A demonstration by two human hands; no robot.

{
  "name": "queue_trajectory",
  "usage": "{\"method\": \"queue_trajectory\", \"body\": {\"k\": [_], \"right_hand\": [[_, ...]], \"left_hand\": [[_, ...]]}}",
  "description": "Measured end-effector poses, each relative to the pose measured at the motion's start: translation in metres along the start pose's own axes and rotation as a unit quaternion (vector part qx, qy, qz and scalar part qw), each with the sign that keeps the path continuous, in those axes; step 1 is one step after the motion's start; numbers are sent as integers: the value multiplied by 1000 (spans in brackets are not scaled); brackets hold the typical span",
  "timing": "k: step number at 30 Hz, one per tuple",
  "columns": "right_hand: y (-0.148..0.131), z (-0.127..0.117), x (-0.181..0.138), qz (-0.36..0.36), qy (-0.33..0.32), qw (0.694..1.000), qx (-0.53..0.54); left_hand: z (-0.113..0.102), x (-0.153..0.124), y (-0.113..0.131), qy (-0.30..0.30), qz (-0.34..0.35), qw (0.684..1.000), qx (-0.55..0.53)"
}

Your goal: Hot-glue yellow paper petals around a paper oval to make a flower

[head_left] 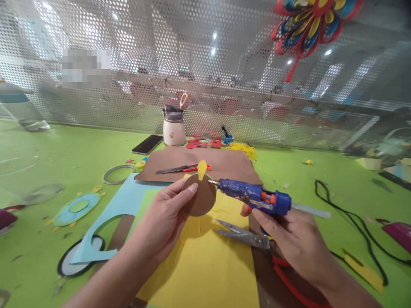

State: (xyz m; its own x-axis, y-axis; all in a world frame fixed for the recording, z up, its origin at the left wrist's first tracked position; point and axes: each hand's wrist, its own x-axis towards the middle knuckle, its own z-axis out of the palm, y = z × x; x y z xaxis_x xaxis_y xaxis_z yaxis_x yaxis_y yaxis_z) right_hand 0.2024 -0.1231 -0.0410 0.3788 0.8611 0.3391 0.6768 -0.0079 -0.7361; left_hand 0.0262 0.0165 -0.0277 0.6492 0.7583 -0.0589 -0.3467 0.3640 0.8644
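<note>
The counter [96, 145] and, over it, yellow paper [205, 265] lie beneath the disc [202, 199]. Right of the disc, fingers of the right hand [289, 235] close round the glue gun [253, 196], presumably to aim its nozzle [212, 182]. Fingers of the left hand [163, 214] pinch the disc's left side, apparently to leave its top edge, overlapped by a yellow petal [202, 169], accessible.

Green table [93, 152] bears a phone [147, 144]; white jar [174, 131]; probably a bottle [24, 109].

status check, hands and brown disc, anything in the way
Left hand pinching brown disc, yellow petal at top. Right hand holding glue gun, tip near petal. Possible snag: open scissors below.
</note>
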Motion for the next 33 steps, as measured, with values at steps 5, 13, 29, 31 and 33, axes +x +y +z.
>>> {"method": "queue_trajectory", "body": {"k": [5, 13, 29, 31, 33], "right_hand": [[-1, -1, -1, 2, -1, 1000, -5], [-2, -1, -3, -13, 7, 1000, -21], [-5, -2, -1, -19, 18, 1000, -15], [-5, -2, -1, -21, 19, 1000, -14], [-5, -1, -1, -23, 22, 999, -13]], "left_hand": [[-1, 0, 0, -4, 0, 1000, 12], [1, 0, 1, 8, 2, 1000, 10], [2, 0, 0, 4, 2, 1000, 22], [2, 0, 0, 4, 3, 1000, 21], [2, 1, -1, 4, 4, 1000, 19]]}}
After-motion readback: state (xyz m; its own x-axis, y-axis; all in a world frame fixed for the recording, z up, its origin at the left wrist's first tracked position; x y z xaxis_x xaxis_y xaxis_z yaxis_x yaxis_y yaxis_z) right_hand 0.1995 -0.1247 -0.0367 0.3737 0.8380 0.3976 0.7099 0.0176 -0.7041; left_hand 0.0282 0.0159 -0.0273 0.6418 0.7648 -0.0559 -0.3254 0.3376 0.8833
